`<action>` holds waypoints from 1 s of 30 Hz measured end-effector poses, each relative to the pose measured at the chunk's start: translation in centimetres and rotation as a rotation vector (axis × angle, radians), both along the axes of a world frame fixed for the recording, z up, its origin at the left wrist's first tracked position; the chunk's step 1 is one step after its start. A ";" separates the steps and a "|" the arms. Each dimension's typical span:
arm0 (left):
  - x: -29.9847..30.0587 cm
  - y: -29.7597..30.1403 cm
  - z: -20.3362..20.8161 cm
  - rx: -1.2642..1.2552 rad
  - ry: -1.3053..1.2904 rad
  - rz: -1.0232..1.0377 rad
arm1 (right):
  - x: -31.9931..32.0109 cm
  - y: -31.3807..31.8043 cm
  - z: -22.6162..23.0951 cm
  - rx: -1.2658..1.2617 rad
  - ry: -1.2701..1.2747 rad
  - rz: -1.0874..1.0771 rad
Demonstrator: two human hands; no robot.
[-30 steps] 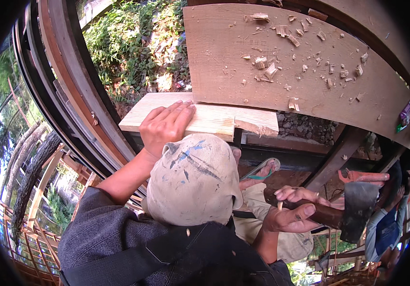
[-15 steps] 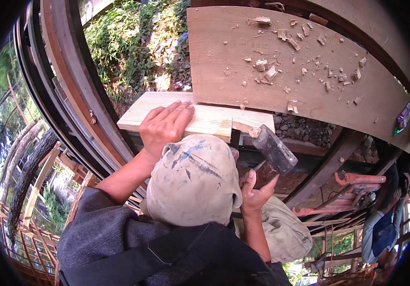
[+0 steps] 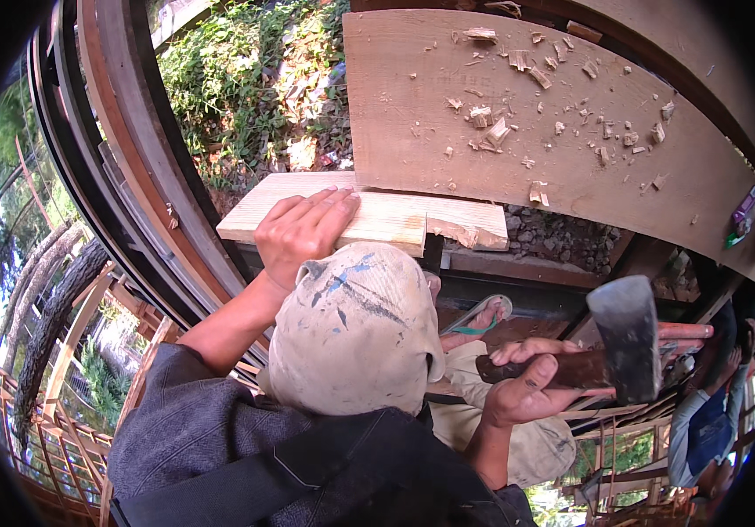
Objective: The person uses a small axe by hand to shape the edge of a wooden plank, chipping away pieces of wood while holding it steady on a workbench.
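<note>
A pale wooden board [image 3: 294,186] lies across the work spot, with a notch cut rough at its right end. Over its near edge sits my left hand [image 3: 300,230], fingers resting on the top face and thumb hidden. To the lower right, my right hand [image 3: 525,391] is wrapped around the handle of a hammer [image 3: 628,342], a heavy one with a dark metal head and brown wooden handle. The hammer is raised, apart from the board. A beige cap with blue paint stains [image 3: 355,334] blocks part of the view below the board.
A wide plywood sheet [image 3: 430,105] behind the board carries several wood chips [image 3: 496,132] and a small purple packet [image 3: 744,211]. Long dark beams [image 3: 136,132] run along the left. Orange-red metal clamps [image 3: 680,332] and another person [image 3: 702,422] are at far right.
My right hand has swung the hammer away from the board's notched end, right and downward. The notch now shows. My left hand has stayed on the board.
</note>
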State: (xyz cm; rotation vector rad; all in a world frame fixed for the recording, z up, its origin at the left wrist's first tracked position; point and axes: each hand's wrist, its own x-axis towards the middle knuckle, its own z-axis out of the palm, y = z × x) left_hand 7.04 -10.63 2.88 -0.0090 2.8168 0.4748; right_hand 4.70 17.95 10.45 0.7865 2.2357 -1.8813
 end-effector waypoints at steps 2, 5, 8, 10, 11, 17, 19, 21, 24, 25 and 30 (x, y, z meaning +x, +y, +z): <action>-0.5 0.0 0.6 0.009 0.004 -0.002 | 0.2 0.3 0.1 -0.018 0.192 -0.094; -0.9 0.4 0.5 0.015 -0.024 0.000 | 4.3 1.2 -3.4 0.370 -0.090 0.472; -0.2 0.0 -0.2 -0.004 -0.012 -0.004 | 2.3 0.1 -2.0 0.090 -0.504 0.426; -0.3 -0.1 0.0 0.000 -0.009 0.002 | 0.0 -0.7 -0.4 -0.042 -0.174 0.040; -0.2 -0.1 0.3 -0.003 -0.006 0.005 | -0.5 0.0 -0.1 0.004 0.009 -0.071; -0.4 0.3 0.1 -0.034 0.031 -0.039 | 3.7 0.5 -4.1 0.319 -0.168 0.560; -0.3 -0.2 -0.6 -0.029 0.032 -0.042 | 3.0 0.1 -2.2 0.022 -0.467 0.336; 0.0 -0.2 -0.5 -0.039 0.049 -0.035 | 1.0 -0.1 -1.2 -0.012 -0.057 0.051; -0.3 -0.1 0.1 -0.029 0.049 -0.024 | 0.5 -0.4 -1.2 -0.047 0.230 -0.105; -0.7 0.2 0.1 -0.021 0.052 -0.030 | 3.0 -1.8 -2.2 -0.080 0.128 -0.014; -0.5 -0.2 -0.8 -0.045 0.065 -0.031 | 2.8 -0.9 -1.6 -0.102 -0.382 0.172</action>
